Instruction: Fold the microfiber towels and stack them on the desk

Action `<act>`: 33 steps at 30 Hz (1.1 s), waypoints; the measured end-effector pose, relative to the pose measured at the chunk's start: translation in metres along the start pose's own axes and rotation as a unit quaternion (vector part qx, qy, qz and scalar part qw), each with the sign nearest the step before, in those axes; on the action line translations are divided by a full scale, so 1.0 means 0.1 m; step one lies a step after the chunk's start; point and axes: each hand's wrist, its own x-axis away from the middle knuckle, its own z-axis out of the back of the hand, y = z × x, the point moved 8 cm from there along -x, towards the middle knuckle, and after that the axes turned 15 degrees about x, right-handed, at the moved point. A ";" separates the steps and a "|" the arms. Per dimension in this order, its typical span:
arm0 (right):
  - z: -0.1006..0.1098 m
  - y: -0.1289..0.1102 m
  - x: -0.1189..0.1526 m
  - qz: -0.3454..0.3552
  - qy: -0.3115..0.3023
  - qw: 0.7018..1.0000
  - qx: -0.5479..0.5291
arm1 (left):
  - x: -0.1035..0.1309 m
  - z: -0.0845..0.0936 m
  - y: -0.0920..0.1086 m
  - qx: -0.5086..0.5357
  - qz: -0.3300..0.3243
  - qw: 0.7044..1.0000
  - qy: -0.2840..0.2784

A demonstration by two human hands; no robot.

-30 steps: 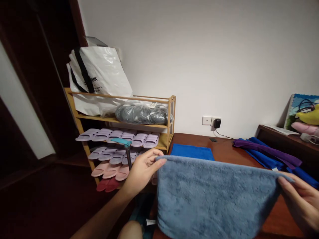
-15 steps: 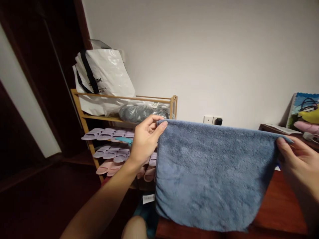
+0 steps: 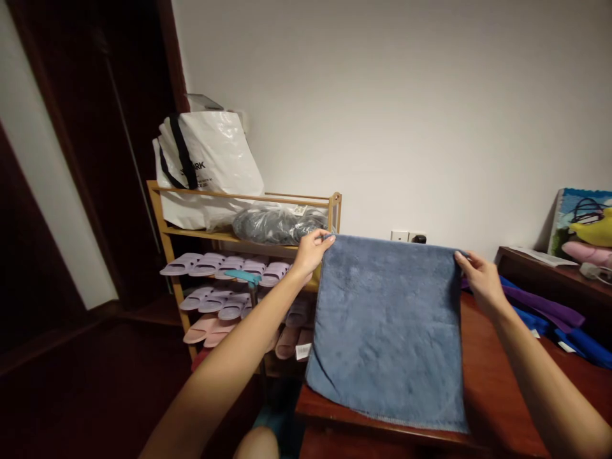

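The grey-blue towel (image 3: 389,331) is farther from the camera than before, with both arms reaching farther forward. The left hand (image 3: 312,256) and right hand (image 3: 480,275) now appear closer together. The towel's lower edge, cut off at first, now shows above the front of the bench (image 3: 497,376). The flat bright-blue cloth, visible a second ago, is hidden; the purple cloth (image 3: 549,307), covered half a second ago, shows again.

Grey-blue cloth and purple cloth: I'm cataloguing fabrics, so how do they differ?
The grey-blue cloth is spread wide, its upper corners in the left hand and right hand; the purple cloth lies in a narrow strip. The grey-blue cloth looks muted, the purple cloth vivid. Both are fabric.
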 end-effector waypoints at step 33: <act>-2.30 1.62 0.57 0.072 -0.317 0.846 0.422 | 0.32 -0.07 -2.72 -0.560 0.062 0.760 -0.324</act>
